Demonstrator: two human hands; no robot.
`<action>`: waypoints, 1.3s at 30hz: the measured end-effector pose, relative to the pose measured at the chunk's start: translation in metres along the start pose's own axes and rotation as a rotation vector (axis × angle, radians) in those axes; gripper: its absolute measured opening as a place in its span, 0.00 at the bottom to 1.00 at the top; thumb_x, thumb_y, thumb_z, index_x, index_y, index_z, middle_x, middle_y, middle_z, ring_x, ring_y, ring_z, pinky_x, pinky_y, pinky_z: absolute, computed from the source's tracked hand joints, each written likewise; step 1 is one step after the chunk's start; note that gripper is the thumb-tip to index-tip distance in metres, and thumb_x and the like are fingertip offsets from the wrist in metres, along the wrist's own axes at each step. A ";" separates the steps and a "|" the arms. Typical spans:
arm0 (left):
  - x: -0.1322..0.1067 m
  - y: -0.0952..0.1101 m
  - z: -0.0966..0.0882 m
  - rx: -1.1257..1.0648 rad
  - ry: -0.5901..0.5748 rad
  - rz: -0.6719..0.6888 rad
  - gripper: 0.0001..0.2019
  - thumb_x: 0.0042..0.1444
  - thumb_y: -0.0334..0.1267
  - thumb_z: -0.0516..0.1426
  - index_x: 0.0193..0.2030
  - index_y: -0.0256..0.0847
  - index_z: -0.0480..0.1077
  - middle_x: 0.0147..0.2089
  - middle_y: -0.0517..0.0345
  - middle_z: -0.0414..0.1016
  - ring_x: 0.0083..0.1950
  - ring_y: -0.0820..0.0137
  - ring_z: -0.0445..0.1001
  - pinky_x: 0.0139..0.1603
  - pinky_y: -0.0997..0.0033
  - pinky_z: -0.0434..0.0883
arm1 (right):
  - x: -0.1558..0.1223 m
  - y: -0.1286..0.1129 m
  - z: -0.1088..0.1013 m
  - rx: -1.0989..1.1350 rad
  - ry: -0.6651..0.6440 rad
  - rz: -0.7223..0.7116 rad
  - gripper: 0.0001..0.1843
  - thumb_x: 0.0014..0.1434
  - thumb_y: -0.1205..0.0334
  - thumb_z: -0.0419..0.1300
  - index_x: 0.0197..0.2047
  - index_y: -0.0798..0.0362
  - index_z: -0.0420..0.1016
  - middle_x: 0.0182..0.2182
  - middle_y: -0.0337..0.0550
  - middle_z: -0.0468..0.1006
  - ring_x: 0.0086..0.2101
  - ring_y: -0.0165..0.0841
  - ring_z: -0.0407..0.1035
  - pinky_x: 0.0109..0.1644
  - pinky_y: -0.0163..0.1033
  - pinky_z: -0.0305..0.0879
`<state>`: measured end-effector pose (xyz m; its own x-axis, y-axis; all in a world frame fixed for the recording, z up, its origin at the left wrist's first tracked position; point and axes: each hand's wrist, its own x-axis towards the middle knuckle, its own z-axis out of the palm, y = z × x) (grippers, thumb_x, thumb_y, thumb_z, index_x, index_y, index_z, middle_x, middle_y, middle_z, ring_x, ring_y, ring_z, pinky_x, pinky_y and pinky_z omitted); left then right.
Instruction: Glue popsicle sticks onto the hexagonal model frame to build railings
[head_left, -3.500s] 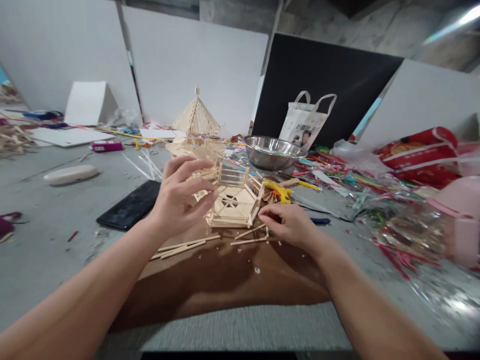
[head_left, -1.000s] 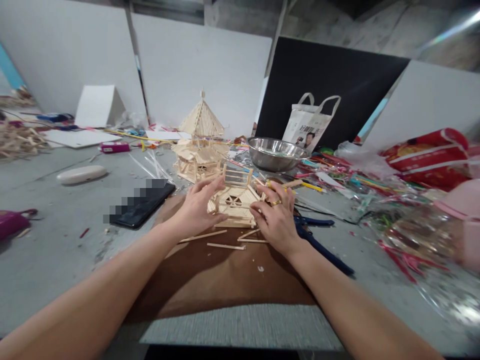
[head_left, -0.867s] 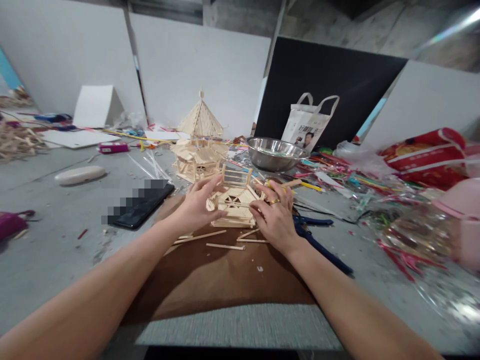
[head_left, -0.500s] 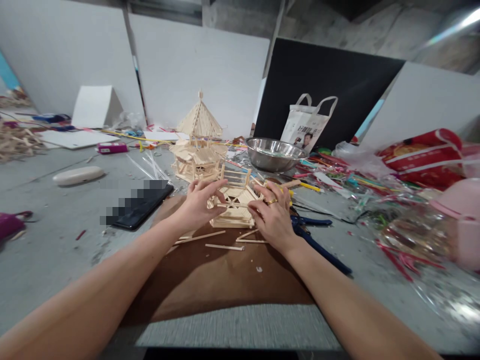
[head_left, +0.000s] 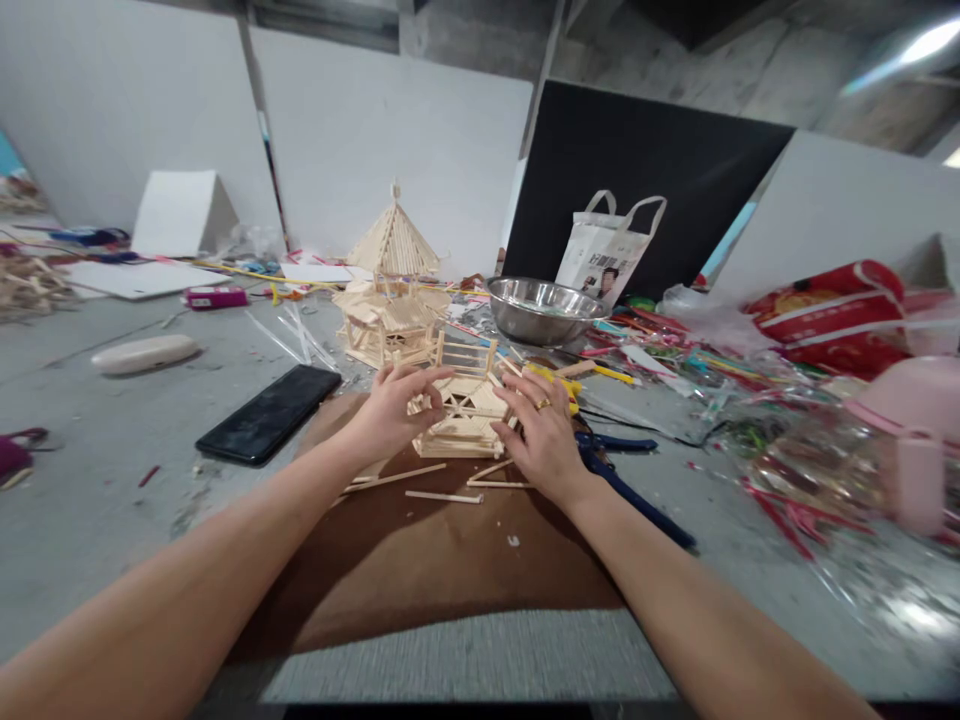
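Left hand (head_left: 390, 415) and right hand (head_left: 544, 435) (forearms outstretched) face inward — fingers seemingly pinching.

Steel bowl (head_left: 545, 310), phone (head_left: 268, 413) (screen dark)

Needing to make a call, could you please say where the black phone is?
Head view: the black phone lies on the grey surface, left of the left hand.

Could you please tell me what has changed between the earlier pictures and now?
The left hand came down from the air and the right hand left the loose sticks; both now grip the model from its sides. The model, phone, bowl and pagoda stayed put.
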<state>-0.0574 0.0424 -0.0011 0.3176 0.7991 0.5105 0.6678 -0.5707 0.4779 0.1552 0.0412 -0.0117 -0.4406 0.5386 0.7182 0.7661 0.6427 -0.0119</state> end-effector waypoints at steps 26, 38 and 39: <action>-0.002 -0.001 0.002 -0.042 -0.025 0.002 0.22 0.49 0.36 0.53 0.53 0.44 0.57 0.33 0.61 0.69 0.44 0.68 0.63 0.54 0.55 0.46 | -0.002 0.007 0.010 0.531 -0.073 0.238 0.22 0.54 0.62 0.52 0.53 0.52 0.57 0.34 0.42 0.70 0.37 0.34 0.63 0.43 0.42 0.59; -0.002 -0.002 0.003 -0.033 -0.033 -0.011 0.23 0.49 0.35 0.53 0.54 0.45 0.56 0.33 0.61 0.69 0.43 0.69 0.64 0.54 0.56 0.46 | 0.000 0.006 0.008 0.496 -0.092 0.241 0.22 0.53 0.64 0.53 0.52 0.53 0.58 0.33 0.42 0.70 0.38 0.34 0.63 0.45 0.42 0.58; -0.002 -0.002 0.003 -0.030 -0.033 -0.015 0.23 0.49 0.35 0.53 0.54 0.45 0.56 0.33 0.61 0.69 0.43 0.69 0.64 0.54 0.56 0.46 | 0.000 0.006 0.007 0.499 -0.095 0.242 0.22 0.53 0.64 0.53 0.52 0.53 0.57 0.33 0.42 0.70 0.38 0.34 0.63 0.45 0.42 0.58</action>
<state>-0.0574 0.0426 -0.0059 0.3299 0.8132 0.4795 0.6522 -0.5636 0.5070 0.1560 0.0487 -0.0172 -0.3375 0.7349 0.5883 0.5463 0.6618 -0.5134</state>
